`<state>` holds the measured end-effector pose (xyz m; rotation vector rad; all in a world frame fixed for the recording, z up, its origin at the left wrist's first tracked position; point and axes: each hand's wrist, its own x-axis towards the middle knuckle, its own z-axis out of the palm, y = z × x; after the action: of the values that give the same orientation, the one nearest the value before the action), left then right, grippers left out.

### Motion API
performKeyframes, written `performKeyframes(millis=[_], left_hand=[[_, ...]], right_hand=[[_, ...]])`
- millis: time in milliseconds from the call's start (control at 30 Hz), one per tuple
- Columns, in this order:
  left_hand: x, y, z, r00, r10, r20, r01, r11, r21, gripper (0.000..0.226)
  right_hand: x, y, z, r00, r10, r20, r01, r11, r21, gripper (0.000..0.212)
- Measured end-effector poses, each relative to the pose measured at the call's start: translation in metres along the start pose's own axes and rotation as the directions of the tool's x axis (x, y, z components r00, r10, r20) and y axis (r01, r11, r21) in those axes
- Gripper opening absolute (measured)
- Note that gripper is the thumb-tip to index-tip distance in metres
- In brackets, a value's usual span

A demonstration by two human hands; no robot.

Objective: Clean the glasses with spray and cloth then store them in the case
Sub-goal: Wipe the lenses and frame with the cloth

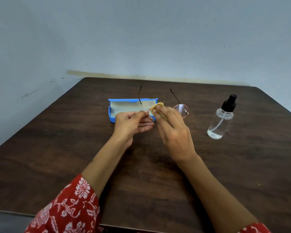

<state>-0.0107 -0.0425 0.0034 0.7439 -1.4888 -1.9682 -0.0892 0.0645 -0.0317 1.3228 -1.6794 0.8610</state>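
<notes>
left hand (133, 122) pinches the glasses (181, 109) by the frame; right hand (173, 130) grips the cloth (155, 106) on one lens; open case (129, 106) lies crosswise just behind, nearer the left.

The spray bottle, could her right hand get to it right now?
Probably not at once: nothing stands between the right hand and the spray bottle, but that hand is pinching the cloth against the glasses.

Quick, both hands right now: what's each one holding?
Left hand: pinching the glasses by the frame near one temple.
Right hand: pinching the yellow cloth against the lens it covers.
</notes>
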Motion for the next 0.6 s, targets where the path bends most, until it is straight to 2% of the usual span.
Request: performKeyframes(millis=[167,333,467,600], left_hand=[[-0.0002,0.001,-0.0008,1.0,0.027,-0.003,-0.027,0.999,-0.027,0.015],[-0.0013,0.003,-0.0001,0.999,0.038,0.003,-0.038,0.998,-0.044,0.015],[-0.004,0.0037,0.0,0.999,0.051,0.005,-0.051,0.997,-0.051,0.015],[-0.0022,0.0031,-0.0009,0.999,0.048,0.002,-0.047,0.998,-0.049,0.013]], right_hand=[[-0.0029,-0.0012,-0.0041,0.998,-0.049,0.032,0.05,0.998,-0.037,0.021],[0.0006,0.0002,-0.0045,0.998,-0.004,-0.064,0.0,0.997,-0.072,0.024],[-0.0013,-0.0059,-0.0024,0.998,-0.069,0.011,0.069,0.997,-0.021,0.023],[-0.0015,-0.0013,-0.006,1.0,-0.003,-0.005,0.003,1.0,-0.019,0.02]])
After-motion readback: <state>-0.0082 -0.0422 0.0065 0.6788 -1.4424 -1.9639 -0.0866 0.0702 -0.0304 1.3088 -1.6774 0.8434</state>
